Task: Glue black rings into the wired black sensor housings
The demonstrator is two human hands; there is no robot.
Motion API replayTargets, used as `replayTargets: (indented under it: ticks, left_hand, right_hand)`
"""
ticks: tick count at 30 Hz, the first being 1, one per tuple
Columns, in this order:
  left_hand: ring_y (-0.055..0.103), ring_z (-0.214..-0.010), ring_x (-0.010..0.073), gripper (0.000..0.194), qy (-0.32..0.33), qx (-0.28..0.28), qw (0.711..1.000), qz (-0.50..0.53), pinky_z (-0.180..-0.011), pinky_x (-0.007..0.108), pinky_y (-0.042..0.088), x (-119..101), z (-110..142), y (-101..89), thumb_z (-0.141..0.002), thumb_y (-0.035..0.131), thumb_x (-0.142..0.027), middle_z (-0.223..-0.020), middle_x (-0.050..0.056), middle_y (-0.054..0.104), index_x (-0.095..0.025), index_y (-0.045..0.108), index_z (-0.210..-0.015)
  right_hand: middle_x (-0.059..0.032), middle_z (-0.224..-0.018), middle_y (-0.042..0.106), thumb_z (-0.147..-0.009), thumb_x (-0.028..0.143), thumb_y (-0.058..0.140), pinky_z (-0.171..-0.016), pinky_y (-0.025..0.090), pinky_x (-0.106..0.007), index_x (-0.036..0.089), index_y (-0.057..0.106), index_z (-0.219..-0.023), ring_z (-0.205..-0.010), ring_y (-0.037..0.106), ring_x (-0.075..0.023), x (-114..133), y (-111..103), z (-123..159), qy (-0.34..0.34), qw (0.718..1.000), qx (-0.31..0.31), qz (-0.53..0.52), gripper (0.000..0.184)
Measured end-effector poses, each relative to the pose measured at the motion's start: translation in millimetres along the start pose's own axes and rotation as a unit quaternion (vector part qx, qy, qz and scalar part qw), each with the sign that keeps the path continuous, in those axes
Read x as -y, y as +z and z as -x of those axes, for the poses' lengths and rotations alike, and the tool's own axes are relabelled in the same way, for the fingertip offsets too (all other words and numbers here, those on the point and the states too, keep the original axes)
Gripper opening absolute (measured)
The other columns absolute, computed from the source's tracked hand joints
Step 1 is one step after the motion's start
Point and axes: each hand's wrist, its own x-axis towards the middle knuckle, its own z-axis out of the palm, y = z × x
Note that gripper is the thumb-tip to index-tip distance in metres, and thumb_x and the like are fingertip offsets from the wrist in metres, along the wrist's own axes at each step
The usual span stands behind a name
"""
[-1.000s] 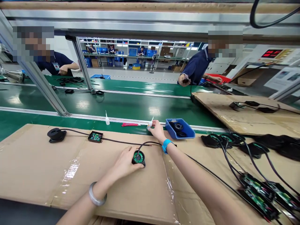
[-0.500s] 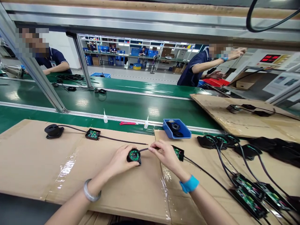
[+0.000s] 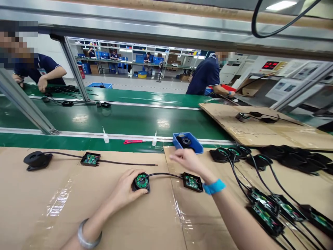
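Housing [image 3: 142, 181] sits on cardboard [image 3: 135, 225], pinched in my left hand [image 3: 127, 184] — right hand [image 3: 188, 161] blurred near the blue bin [image 3: 198, 148], can't tell its fingers' hold — and I reckon a snagged cable [image 3: 161, 174] could yank it.

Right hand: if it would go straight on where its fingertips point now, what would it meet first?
Probably the small white bottle beside the red cutter. The right hand is blurred and its height unclear, so it might pass above.
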Motion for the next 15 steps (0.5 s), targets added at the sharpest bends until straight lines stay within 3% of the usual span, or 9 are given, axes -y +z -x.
replayTargets:
  ticks: [3, 6, 12, 15]
  left_hand:
    - [0.059, -0.116, 0.0286, 0.05, -0.003, -0.001, 1.0, -0.009, -0.1, 0.044, 0.048, 0.4, 0.8, -0.3, -0.076, 0.075, -0.028, -0.124, 0.008, 0.064, -0.023, 0.059, -0.123]
    - [0.058, -0.117, 0.0283, 0.054, 0.0, 0.004, 1.0, -0.004, -0.101, 0.044, 0.048, 0.9, 2.0, -1.5, -0.078, 0.076, -0.031, -0.126, 0.009, 0.063, -0.023, 0.058, -0.127]
    - [0.055, -0.123, 0.0295, 0.07, 0.007, 0.034, 0.999, 0.033, -0.106, 0.045, 0.045, 3.0, 2.5, -6.8, -0.075, 0.079, -0.048, -0.132, 0.011, 0.061, -0.023, 0.054, -0.136]
    - [0.054, -0.125, 0.0299, 0.067, 0.003, 0.042, 0.998, 0.048, -0.109, 0.046, 0.042, 2.3, 0.8, -11.3, -0.078, 0.075, -0.051, -0.135, 0.012, 0.06, -0.022, 0.055, -0.135]
  right_hand:
    - [-0.0093, -0.104, 0.068, -0.098, 0.026, 0.053, -0.083, 0.052, -0.035, 0.013, 0.067, -0.1, -0.093, 0.065, -0.0197, -34.3, -22.6, -33.6, 0.124, 0.985, -0.05, 0.107, 0.019]
    - [-0.0085, -0.114, 0.064, -0.095, 0.031, 0.062, -0.086, 0.054, -0.041, 0.013, 0.063, -0.11, -0.098, 0.064, -0.0203, -59.8, -24.4, -56.6, 0.189, 0.964, -0.035, 0.181, 0.023]
    - [-0.0072, -0.113, 0.064, -0.095, 0.032, 0.062, -0.086, 0.055, -0.04, 0.014, 0.063, -0.108, -0.098, 0.064, -0.0198, -79.7, -13.5, -61.7, 0.162, 0.954, 0.029, 0.252, 0.022]
    - [-0.0073, -0.113, 0.064, -0.095, 0.032, 0.061, -0.086, 0.054, -0.04, 0.014, 0.064, -0.106, -0.098, 0.063, -0.0197, -84.9, -13.6, -57.4, 0.142, 0.952, 0.043, 0.269, 0.021]
